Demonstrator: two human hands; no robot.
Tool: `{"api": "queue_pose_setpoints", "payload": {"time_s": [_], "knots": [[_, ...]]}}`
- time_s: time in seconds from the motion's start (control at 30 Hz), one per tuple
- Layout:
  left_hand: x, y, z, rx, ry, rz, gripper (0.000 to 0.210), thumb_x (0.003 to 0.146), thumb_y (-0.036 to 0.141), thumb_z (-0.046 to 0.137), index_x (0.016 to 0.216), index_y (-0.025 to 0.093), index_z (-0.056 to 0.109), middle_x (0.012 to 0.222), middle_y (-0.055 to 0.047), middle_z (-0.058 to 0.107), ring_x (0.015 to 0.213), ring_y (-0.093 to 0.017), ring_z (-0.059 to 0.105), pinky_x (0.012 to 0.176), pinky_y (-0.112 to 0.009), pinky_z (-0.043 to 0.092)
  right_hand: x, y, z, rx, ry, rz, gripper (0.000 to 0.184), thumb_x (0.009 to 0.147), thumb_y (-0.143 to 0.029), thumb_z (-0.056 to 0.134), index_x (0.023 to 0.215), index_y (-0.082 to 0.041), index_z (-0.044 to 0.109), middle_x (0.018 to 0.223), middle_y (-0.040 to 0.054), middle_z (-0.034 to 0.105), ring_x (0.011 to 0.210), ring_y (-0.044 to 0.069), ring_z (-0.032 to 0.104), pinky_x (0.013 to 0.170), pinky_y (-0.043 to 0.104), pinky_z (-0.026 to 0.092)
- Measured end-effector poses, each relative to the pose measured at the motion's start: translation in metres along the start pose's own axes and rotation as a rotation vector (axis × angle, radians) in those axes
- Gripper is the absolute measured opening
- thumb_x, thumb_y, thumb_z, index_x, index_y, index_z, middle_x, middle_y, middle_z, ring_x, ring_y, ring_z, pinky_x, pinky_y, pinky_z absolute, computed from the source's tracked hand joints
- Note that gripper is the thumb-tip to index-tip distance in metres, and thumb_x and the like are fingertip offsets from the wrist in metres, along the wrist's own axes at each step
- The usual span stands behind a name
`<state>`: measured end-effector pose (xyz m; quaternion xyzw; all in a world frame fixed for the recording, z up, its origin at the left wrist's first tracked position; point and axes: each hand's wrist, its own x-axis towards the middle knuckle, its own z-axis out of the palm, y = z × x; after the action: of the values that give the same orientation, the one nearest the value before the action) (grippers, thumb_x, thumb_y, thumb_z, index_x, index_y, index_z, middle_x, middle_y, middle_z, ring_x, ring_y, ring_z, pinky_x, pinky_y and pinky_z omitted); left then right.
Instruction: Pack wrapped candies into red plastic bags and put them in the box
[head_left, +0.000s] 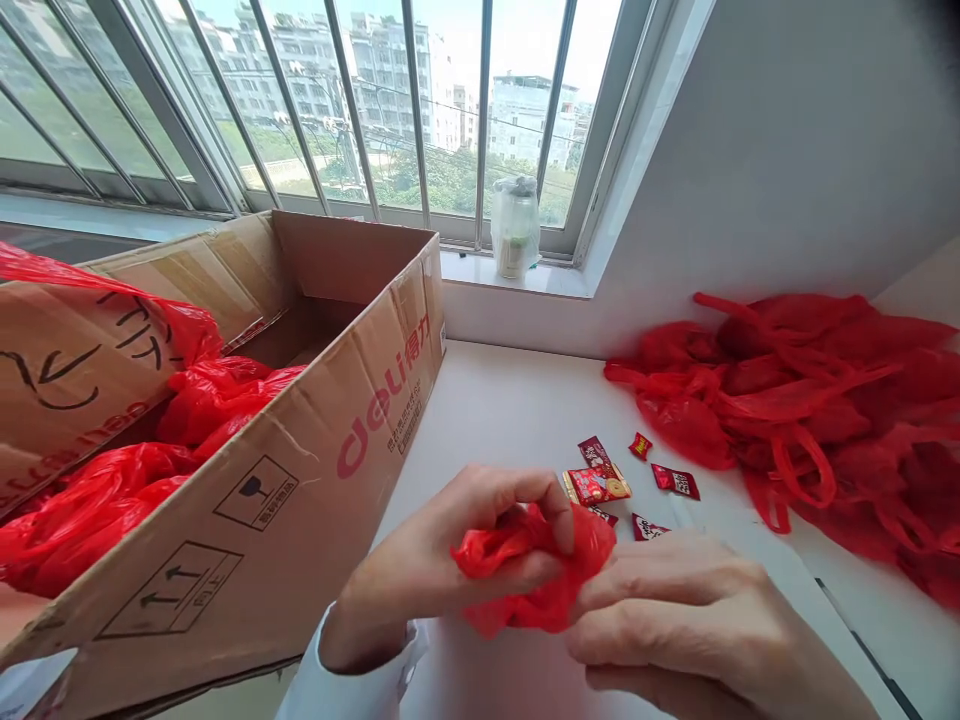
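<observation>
Between my hands is a crumpled red plastic bag [589, 545], held low over the white tabletop. My left hand [442, 545] is closed around its gathered upper part, thumb and fingers pinching it. At the bag's right side, my right hand [697, 615] has its fingers closed together on the plastic; their tips are partly hidden. Just beyond the hands lie several small wrapped snacks: a red and gold packet [598, 485], a dark red packet [676, 481] and a tiny red one [640, 446]. The bag's contents, if any, cannot be seen.
A large open cardboard box [330, 400] stands at the left, with red plastic bags [225, 400] inside. A heap of red bags [810, 400] covers the right of the white table [510, 385]. On the windowsill stands a plastic-wrapped container [515, 230], before a barred window.
</observation>
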<state>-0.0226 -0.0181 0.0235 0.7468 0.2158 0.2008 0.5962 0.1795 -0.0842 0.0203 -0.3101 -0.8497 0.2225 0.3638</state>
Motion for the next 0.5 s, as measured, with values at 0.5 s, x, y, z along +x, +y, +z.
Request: {"api": "queue_pose_setpoints", "payload": {"time_s": [0.5], "knots": [[0.014, -0.015, 0.020, 1.101, 0.561, 0.426, 0.026, 0.097, 0.009, 0.034, 0.078, 0.016, 0.049, 0.089, -0.003, 0.058, 0.072, -0.012, 0.050, 0.067, -0.026, 0.041, 0.023, 0.070, 0.019, 0.525, -0.043, 0.340, 0.026, 0.090, -0.021, 0.050, 0.114, -0.026, 0.062, 0.088, -0.0021, 0.063, 0.060, 0.007, 0.049, 0.050, 0.020, 0.038]]}}
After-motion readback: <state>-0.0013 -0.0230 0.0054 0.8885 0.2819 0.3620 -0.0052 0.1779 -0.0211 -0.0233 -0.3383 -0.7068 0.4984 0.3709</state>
